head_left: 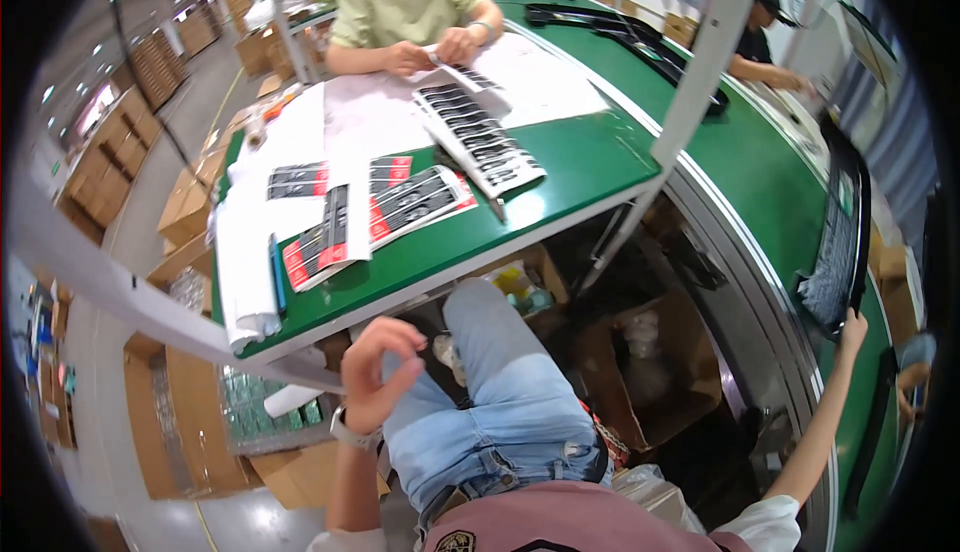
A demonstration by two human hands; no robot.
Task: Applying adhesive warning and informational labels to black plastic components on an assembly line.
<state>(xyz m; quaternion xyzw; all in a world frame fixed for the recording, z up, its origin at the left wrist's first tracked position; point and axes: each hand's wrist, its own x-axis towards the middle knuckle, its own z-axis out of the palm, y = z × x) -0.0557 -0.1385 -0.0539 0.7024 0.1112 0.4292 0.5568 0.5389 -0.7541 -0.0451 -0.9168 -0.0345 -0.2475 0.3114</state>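
My left hand (pixel 380 367) is raised above my lap in front of the bench, a pale watch on its wrist. Its fingers are loosely curled with a gap to the thumb, and nothing shows between them. Out to the right, my right hand (pixel 852 332) grips the near end of a long black curved plastic strip (pixel 858 217). This strip stretches away from me along the green conveyor (pixel 770 222), with a grey, shiny textured area on its left side. The fingers under its end are partly hidden.
Across the green bench (pixel 575 167), a person handles printed sheets (pixel 475 137). Black-and-red labels (pixel 420 202), white paper and a blue pen (pixel 277 272) lie there. A white post (pixel 690 82) stands between bench and conveyor. Cardboard boxes (pixel 655 372) sit below; another person works farther along.
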